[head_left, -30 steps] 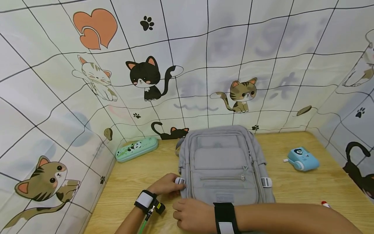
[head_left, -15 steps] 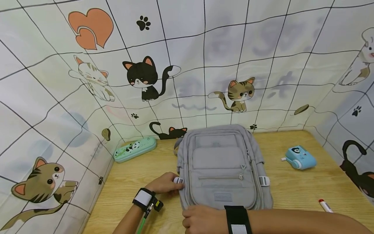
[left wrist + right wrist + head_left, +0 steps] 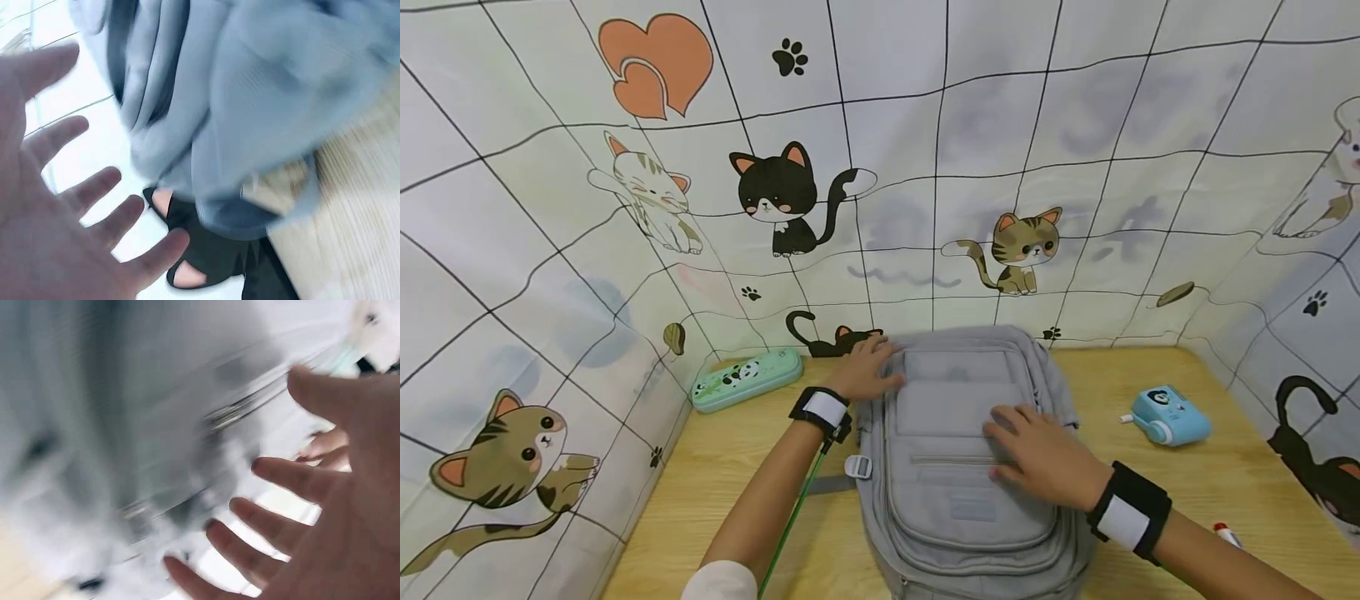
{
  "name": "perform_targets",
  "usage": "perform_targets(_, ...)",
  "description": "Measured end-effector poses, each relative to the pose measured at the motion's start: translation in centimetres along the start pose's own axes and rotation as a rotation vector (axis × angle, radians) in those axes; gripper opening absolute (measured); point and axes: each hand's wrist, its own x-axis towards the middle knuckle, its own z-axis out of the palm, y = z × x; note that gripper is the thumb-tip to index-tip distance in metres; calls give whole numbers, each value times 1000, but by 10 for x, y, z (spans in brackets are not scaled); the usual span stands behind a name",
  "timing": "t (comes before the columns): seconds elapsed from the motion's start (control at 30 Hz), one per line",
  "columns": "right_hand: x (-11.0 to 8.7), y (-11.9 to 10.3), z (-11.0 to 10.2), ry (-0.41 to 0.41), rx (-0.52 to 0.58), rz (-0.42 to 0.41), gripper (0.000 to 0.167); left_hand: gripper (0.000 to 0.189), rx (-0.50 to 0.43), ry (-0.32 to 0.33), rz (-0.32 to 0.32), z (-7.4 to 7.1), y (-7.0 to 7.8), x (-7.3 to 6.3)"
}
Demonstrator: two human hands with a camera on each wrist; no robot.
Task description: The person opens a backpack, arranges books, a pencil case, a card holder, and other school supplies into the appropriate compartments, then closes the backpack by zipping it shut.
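Observation:
A grey backpack (image 3: 958, 408) lies on the wooden table with its front pockets facing up. At its upper left corner is my left hand (image 3: 867, 371), fingers spread; the left wrist view shows the hand (image 3: 69, 194) apart from the grey cloth (image 3: 250, 94). Over the middle right of the front pocket hovers my right hand (image 3: 1045, 454), its fingers extended and loosely spread. In the blurred right wrist view that hand (image 3: 312, 494) holds nothing. A white strap buckle (image 3: 858, 467) sits on the bag's left side.
On the left stands a green panda pencil case (image 3: 747, 381) against the wall cloth. To the right are a blue sharpener with a crank (image 3: 1171, 415) and a red-capped marker (image 3: 1227, 535). A cat-patterned cloth (image 3: 895, 167) encloses the back and sides.
My left hand has left the side buckle and moved up to the bag's top left corner. The right hand has risen from below the bag to over its front.

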Motion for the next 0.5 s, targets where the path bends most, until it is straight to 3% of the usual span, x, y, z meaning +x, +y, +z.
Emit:
perform_targets(0.1, -14, 18, 8, -45, 28, 70, 69, 65, 28, -97, -32, 8, 8, 15)
perform_targets(0.2, -20, 25, 10, -81, 90, 98, 71, 66, 41, -124, -66, 11, 12, 24)
perform_targets(0.37, -12, 27, 14, -105, 134, 86, 72, 64, 23, -114, -85, 9, 8, 15)
perform_targets(0.5, -4, 33, 13, -168, 169, 35, 74, 65, 35, -85, -88, 9, 7, -4)
